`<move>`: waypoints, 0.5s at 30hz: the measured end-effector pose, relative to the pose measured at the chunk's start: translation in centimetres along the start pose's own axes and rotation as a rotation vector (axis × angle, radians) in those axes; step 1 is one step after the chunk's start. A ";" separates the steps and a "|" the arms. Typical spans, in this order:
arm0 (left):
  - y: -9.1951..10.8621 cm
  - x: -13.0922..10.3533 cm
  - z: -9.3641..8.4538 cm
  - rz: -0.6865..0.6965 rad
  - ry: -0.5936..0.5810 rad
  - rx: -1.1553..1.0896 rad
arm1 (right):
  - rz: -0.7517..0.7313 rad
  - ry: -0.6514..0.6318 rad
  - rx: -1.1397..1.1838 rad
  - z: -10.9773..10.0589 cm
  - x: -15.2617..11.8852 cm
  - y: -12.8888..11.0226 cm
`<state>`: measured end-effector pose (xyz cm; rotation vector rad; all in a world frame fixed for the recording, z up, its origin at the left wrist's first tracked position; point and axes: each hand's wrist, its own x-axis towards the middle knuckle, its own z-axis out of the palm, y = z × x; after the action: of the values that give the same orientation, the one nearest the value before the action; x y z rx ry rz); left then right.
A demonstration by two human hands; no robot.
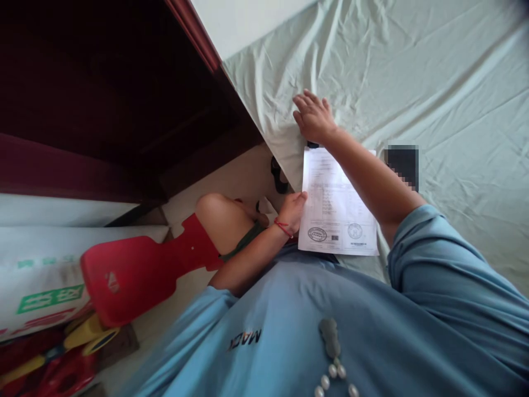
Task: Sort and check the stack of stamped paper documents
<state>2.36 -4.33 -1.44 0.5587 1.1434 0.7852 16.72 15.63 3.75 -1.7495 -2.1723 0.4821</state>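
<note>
White paper [326, 193], partly over the bedsheet [454, 110], points lengthwise away from the shirt [297, 320], stamps [318, 234] nearest, left side gripped by the left hand [292, 212], the open right hand [316, 117] just past its top.

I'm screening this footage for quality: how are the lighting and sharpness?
In the head view, the cabinet is nearly lost in shadow, the sheet pale and softly lit; print on the paper is mostly illegible; the lower-left edge looks smeared; pixelation covers a dark patch.
</note>
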 end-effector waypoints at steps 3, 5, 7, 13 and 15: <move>-0.1 0.1 -0.1 0.004 -0.007 -0.001 | 0.019 -0.047 -0.010 1.0 0.1 0.5; -0.1 0.1 -0.1 -0.003 -0.005 0.010 | 0.023 -0.038 -0.004 1.4 -0.1 0.7; -0.2 0.2 -0.2 -0.023 0.007 0.021 | 0.018 -0.020 0.005 1.6 -0.4 0.8; -0.4 0.2 -0.3 -0.046 0.018 0.008 | 0.018 0.018 -0.012 1.8 -0.7 0.6; -0.5 0.3 -0.4 -0.026 0.020 0.009 | 0.026 0.052 -0.022 2.0 -0.7 0.7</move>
<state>2.15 -4.40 -2.09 0.5436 1.1712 0.7645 16.56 14.98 1.65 -1.7842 -2.1292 0.4155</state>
